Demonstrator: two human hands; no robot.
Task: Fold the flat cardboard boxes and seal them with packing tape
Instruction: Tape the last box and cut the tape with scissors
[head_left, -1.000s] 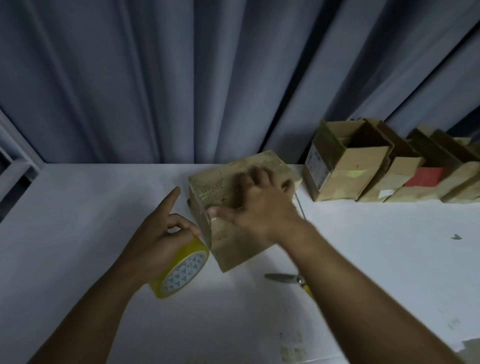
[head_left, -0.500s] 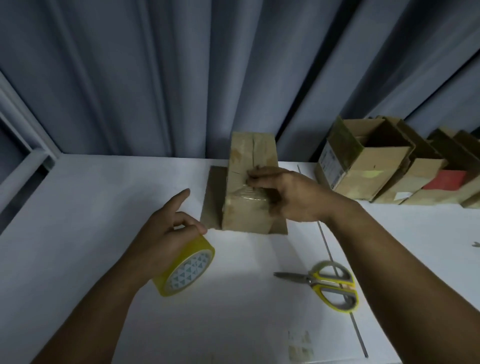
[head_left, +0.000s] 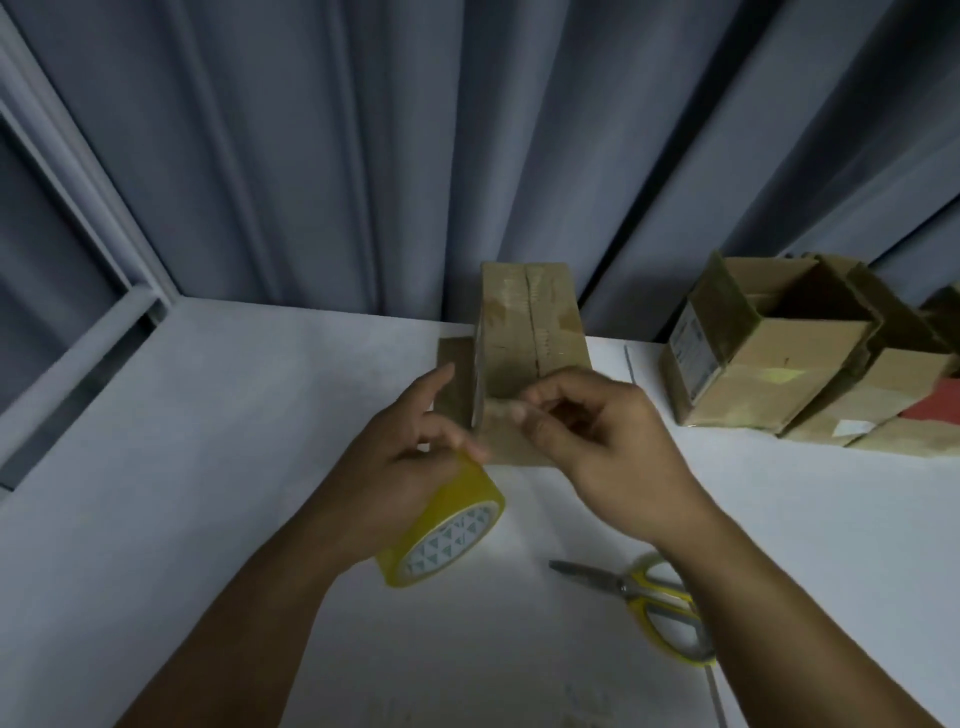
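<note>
The left hand (head_left: 405, 467) is curled round a yellow roll of tape (head_left: 452, 530), thumb and fingers clamped on its rim, holding it tilted just above the table, with the forefinger stretched out straight toward the cardboard box (head_left: 530, 332). The right hand (head_left: 608, 457) has its fingers curled, and the thumb and forefinger tips come close together at the box's near top edge; the blur there hides whether they pinch cardboard, a tape end or nothing. The box stands upright near the far edge of the white table (head_left: 208, 467), between the two hands and just beyond them, with a seam running down its top and a flap lying flat to its left. Yellow-handled scissors (head_left: 660, 603) lie closed on the table beneath the right forearm. A row of open cardboard boxes (head_left: 753, 364) sits at the far right, well apart from the hands. Grey curtains (head_left: 415, 145) hang behind the table, and a window frame (head_left: 88, 249) runs along the left.
</note>
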